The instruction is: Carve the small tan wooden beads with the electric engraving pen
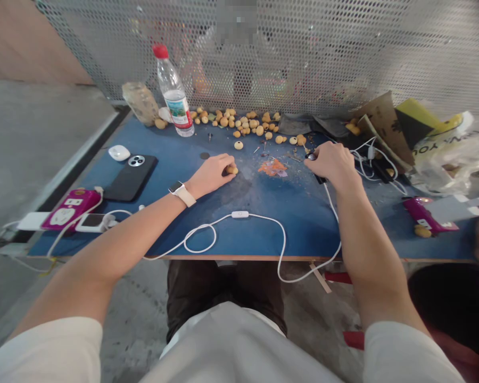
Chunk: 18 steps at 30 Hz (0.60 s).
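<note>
My left hand [212,173], with a watch on its wrist, rests on the blue table [263,223] and is closed round a small tan ball [232,169]. My right hand [332,162] is closed on a small dark corded tool [312,156], whose white cable [239,215] with an inline switch loops across the table's front. Between the hands lies a small pile of orange shavings [273,167]. Several more tan balls [247,125] are scattered along the back of the table.
A water bottle [174,93] and a filled bag [141,102] stand at the back left. A black phone [131,176], a white earbud case [118,152] and a pink power strip [69,208] lie left. Cardboard and bags [423,135] crowd the right. Perforated mesh [303,48] walls the back.
</note>
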### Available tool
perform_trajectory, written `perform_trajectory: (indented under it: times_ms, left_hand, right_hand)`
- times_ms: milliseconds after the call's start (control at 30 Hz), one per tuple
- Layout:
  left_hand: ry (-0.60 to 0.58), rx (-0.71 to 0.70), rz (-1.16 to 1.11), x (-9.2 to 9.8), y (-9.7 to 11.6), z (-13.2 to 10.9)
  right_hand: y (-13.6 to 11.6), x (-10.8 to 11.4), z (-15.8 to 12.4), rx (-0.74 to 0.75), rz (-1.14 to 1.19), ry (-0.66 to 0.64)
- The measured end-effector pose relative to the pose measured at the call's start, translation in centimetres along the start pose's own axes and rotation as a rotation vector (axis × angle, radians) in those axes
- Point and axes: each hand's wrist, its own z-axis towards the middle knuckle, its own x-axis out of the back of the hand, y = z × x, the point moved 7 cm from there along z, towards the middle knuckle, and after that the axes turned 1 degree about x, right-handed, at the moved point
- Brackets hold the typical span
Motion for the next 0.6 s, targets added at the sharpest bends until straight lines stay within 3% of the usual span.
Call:
perform_trajectory:
  times_ms: [600]
  left_hand:
    - [-0.003, 0.004, -0.01, 0.0, 0.0, 0.1]
  right_hand:
    - [-3.3, 0.7, -2.2, 0.04, 0.048, -0.049]
